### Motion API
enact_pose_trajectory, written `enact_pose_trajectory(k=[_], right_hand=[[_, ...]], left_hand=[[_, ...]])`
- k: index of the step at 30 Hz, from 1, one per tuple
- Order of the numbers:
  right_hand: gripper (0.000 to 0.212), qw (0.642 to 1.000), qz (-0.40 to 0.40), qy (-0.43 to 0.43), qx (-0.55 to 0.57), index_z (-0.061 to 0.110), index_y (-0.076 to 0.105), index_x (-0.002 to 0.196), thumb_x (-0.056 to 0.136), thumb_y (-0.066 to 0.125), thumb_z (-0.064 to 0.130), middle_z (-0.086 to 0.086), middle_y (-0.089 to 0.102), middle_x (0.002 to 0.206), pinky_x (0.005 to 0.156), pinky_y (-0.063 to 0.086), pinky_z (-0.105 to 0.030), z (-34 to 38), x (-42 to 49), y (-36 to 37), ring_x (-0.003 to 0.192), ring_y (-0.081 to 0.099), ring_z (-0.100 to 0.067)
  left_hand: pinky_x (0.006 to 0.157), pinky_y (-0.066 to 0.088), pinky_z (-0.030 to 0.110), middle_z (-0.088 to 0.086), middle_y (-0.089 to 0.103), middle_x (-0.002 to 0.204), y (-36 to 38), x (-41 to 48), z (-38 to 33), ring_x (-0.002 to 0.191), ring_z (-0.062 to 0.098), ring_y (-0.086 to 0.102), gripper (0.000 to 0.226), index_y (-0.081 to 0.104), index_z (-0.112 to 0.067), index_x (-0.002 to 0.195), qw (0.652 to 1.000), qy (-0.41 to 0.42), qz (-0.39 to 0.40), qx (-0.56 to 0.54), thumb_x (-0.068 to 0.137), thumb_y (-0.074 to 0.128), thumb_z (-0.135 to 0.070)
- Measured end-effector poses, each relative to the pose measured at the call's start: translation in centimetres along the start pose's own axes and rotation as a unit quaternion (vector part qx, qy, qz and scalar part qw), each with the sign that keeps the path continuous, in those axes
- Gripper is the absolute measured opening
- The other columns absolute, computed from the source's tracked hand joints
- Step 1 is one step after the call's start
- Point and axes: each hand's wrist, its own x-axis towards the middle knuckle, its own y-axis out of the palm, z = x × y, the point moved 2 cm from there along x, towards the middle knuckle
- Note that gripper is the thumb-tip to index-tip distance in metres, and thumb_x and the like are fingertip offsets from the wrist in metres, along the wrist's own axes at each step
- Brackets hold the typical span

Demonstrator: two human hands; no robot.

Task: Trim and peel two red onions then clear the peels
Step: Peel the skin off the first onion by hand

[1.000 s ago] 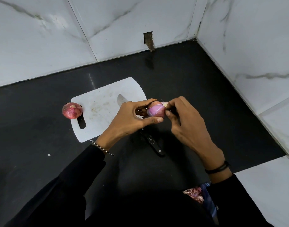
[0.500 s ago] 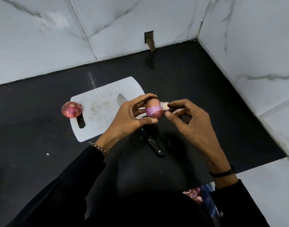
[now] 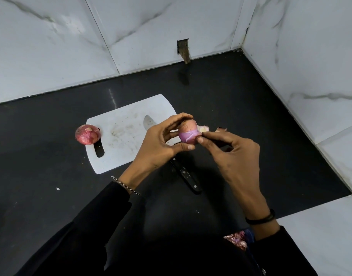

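Note:
My left hand (image 3: 161,142) grips a partly peeled red onion (image 3: 188,133) above the black counter, thumb under it and fingers curled over the top. Its lower half shows purple flesh, its upper part still carries dry skin. My right hand (image 3: 231,156) pinches skin at the onion's right side, where a pale loosened piece (image 3: 203,128) sticks out. A second red onion (image 3: 87,134), with its skin on, sits at the left edge of the white cutting board (image 3: 119,134). A black-handled knife (image 3: 186,177) lies under my hands, blade on the board.
Marble-tiled walls close the counter at the back and right. A heap of onion peels (image 3: 235,239) shows near my right sleeve at the counter's front edge. A small white scrap (image 3: 57,189) lies on the black counter (image 3: 240,96) at left.
My right hand let go of a peeled strip, drew back a little, then returned to pinch skin at the onion's right side. My left hand turned the onion slightly.

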Motion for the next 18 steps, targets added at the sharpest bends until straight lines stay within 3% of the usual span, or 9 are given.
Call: enact_pose_trajectory(k=[3,6,12,18], right_hand=[[0.027,1.0,-0.027,-0.009,-0.01,0.028,0.073,0.107,0.083,0.08,0.02,0.03,0.066,0.095,0.083,0.052,-0.012,0.36,-0.29,0.21,0.087,0.069,0.003],[0.023,0.999,-0.046,-0.002,-0.014,0.022,0.076,0.107,0.084,0.079,0.021,0.024,0.068,0.093,0.082,0.054,-0.013,0.47,-0.44,0.5,0.082,0.071,0.001],[0.025,0.998,-0.057,-0.005,-0.005,0.028,0.071,0.108,0.085,0.078,0.02,0.025,0.066,0.094,0.083,0.054,-0.012,0.6,-0.51,0.87,0.086,0.069,0.005],[0.017,1.0,0.025,0.005,0.004,0.031,0.069,0.105,0.09,0.071,0.024,0.023,0.067,0.098,0.081,0.048,-0.009,-0.01,0.2,0.68,0.094,0.065,0.001]], left_hand=[[0.104,0.052,0.039,0.004,0.065,0.129,0.05,0.01,-0.07,0.123,0.018,0.061,0.065,0.059,-0.009,0.133,1.0,0.008,-0.007,0.008,0.074,0.087,-0.006],[0.104,0.052,0.04,0.004,0.065,0.13,0.02,0.06,-0.07,0.123,0.018,0.061,0.066,0.059,-0.01,0.134,1.0,0.01,-0.013,0.012,0.074,0.087,-0.009],[0.103,0.052,0.041,0.004,0.065,0.13,0.04,0.04,0.1,0.122,0.019,0.062,0.067,0.059,-0.009,0.135,1.0,0.007,-0.022,0.013,0.074,0.087,-0.01],[0.103,0.052,0.036,0.002,0.066,0.13,0.02,-0.04,-0.11,0.12,0.015,0.063,0.068,0.059,-0.011,0.136,1.0,0.006,-0.014,0.01,0.074,0.087,-0.012]])
